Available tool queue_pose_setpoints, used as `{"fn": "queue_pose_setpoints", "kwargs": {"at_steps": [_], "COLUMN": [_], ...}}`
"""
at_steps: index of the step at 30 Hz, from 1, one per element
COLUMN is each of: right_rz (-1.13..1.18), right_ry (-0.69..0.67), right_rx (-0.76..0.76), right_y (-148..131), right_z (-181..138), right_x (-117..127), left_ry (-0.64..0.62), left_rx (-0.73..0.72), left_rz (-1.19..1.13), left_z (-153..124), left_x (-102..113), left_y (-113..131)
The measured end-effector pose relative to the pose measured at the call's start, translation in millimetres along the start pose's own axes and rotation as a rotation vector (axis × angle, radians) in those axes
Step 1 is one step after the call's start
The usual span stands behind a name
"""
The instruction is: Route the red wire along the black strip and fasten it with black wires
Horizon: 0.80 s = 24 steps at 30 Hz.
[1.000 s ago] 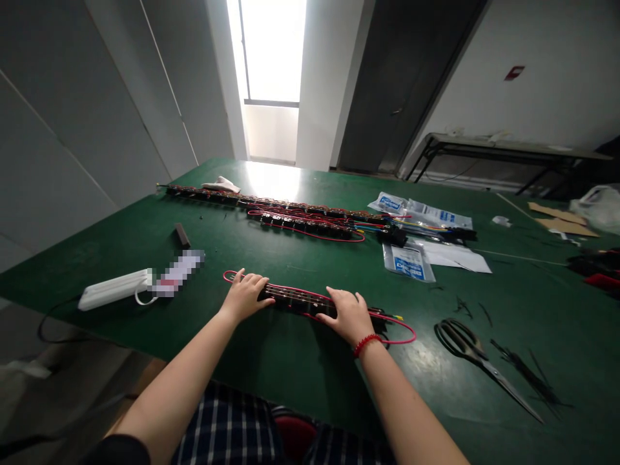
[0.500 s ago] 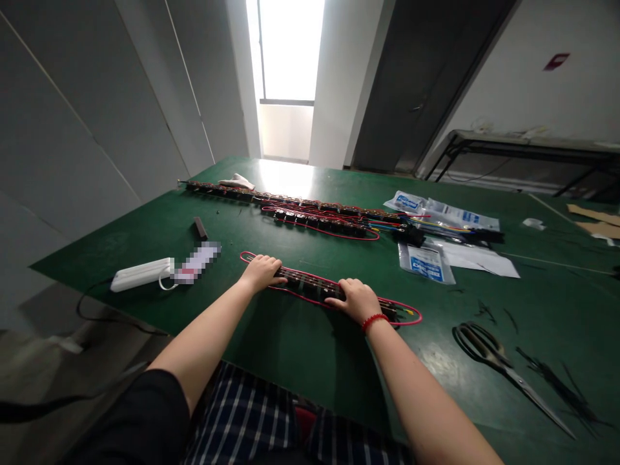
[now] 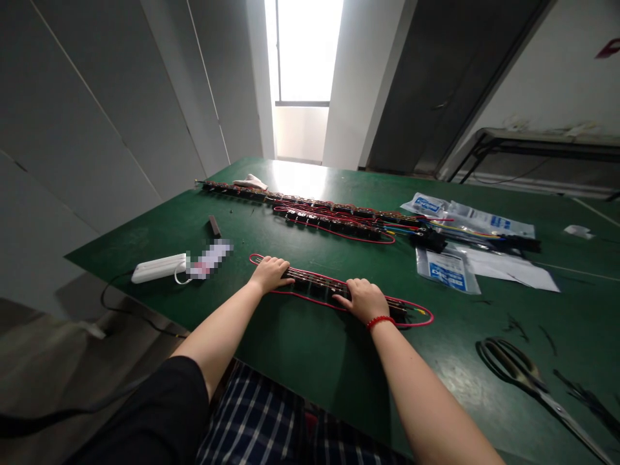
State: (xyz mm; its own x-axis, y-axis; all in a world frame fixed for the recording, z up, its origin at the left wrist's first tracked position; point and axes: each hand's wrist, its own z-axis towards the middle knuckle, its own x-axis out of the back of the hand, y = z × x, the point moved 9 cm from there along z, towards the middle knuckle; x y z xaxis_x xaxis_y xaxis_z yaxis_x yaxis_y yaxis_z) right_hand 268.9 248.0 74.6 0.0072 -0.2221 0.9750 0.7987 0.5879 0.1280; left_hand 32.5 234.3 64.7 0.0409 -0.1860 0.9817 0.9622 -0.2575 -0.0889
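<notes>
A long black strip of wired parts (image 3: 317, 284) lies on the green table in front of me, with thin wires along its top and a red wire (image 3: 433, 316) looping out past both ends. My left hand (image 3: 272, 274) is wrapped over its left part, fingers on the far side and thumb on the near side. Toward the right end, my right hand (image 3: 367, 300) grips the same strip from above, its thumb standing slightly off. Both palms hide the strip beneath them.
Behind lie similar wired strips (image 3: 334, 224) with coloured leads. Plastic bags (image 3: 448, 271) and white paper (image 3: 513, 267) are at right, scissors (image 3: 526, 378) and black scraps nearer. On the left are a white power bank-like block (image 3: 159, 268) and a small dark bar (image 3: 214, 226).
The view has turned slightly left, so everything sits further right in it. Both hands keep their places on the strip; the right thumb is lifted a little more.
</notes>
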Motion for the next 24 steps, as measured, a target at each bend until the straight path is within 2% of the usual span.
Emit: {"fn": "queue_pose_setpoints", "kwargs": {"at_steps": [7, 16, 20, 24], "right_rz": [-0.015, 0.021, 0.022, 0.019], "right_ry": [0.034, 0.069, 0.061, 0.060], "right_rx": [0.023, 0.036, 0.022, 0.026], "right_y": [-6.5, -17.5, -14.9, -11.4], "right_z": [-23.4, -86.6, -98.2, -97.7], "right_x": [5.5, 18.4, 21.1, 22.0], "left_ry": [0.046, 0.116, 0.116, 0.109], "left_rx": [-0.016, -0.065, -0.065, -0.074], "left_rz": [-0.026, -0.072, -0.092, -0.155], "left_z": [-24.4, -71.3, -77.2, -75.7], "left_x": [3.5, 17.0, 17.1, 21.0], "left_y": [14.0, 51.5, 63.1, 64.3]}}
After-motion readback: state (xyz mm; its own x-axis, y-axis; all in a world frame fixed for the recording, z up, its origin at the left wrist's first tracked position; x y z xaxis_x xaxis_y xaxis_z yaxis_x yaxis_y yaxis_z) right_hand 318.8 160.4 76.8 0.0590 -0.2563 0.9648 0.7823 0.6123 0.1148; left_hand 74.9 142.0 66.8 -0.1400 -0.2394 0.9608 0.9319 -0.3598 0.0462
